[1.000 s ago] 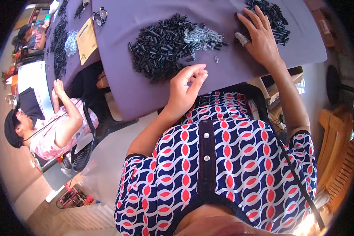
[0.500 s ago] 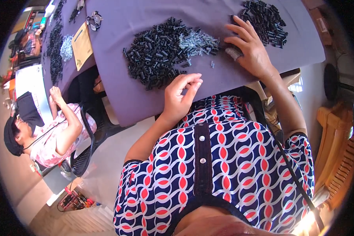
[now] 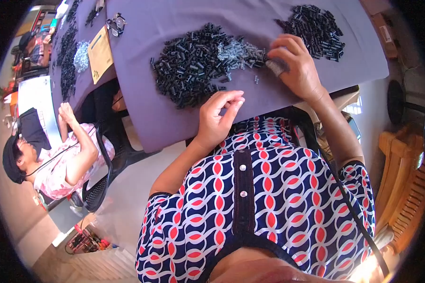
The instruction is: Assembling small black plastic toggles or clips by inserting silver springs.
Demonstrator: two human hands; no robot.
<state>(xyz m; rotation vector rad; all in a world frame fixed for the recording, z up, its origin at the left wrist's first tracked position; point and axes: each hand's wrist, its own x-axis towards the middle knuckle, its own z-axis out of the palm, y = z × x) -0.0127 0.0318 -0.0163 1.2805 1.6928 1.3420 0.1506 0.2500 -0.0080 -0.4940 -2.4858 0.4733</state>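
On the cloth, my left hand (image 3: 216,118) rests by the near edge of a heap of short black tubes (image 3: 186,66). Its fingertips and thumb are pressed together; anything between them is too small or hidden to make out. Small clear or silvery springs (image 3: 241,53) lie against the right side of that heap. My right hand (image 3: 298,68) is held just right of the springs, fingers bent and thumb apart, with nothing visible between them. A grey wrap covers one of its digits. Beyond it lies a second pile of black pieces (image 3: 316,30).
A purple-grey cloth (image 3: 141,108) covers the table. At its left are a yellow envelope (image 3: 99,56), eyeglasses (image 3: 115,24) and more black pieces (image 3: 67,61). A person in a dark cap (image 3: 66,151) sits to the left. A wooden chair (image 3: 401,184) stands at right.
My right hand has drawn back from the far right pile toward the springs, and its outstretched fingers have bent. My left hand has barely moved.
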